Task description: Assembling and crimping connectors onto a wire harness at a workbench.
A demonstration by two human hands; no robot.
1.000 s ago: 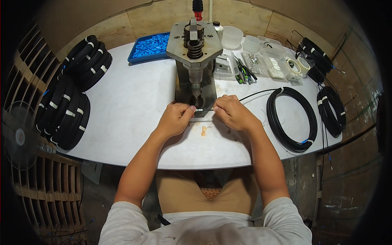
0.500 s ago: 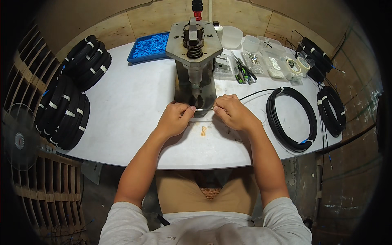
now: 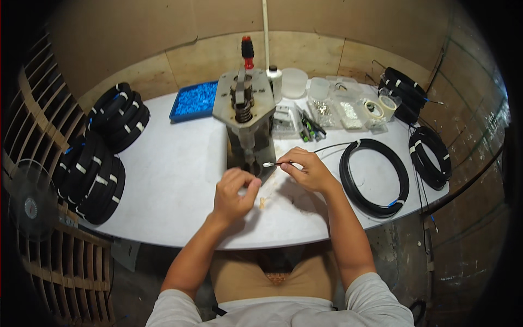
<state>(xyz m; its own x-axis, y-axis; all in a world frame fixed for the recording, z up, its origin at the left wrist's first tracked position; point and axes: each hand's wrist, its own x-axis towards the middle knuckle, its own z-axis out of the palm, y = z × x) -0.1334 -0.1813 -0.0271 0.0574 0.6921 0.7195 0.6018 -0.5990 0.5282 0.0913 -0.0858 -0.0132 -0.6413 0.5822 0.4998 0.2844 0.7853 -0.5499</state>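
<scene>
My right hand pinches a black cable close to its end, just right of the metal press. A silvery-white connector tip sticks out leftward past those fingertips, in front of the press's lower opening. That cable runs back to a black cable coil lying on the table at the right. My left hand is apart from the cable, nearer to me, its fingers loosely bent and the thumb held away from them. Nothing shows in it, though the inside of the palm is hidden.
A blue tray of small blue pieces stands left of the press. Green-handled pliers, clear containers and tape rolls lie behind at the right. Tied black coils are stacked at the left edge; more coils stand far right.
My left hand has let go of the connector end and drawn back toward me. The right hand still holds the cable, its tip now bare. The view has tilted upward.
</scene>
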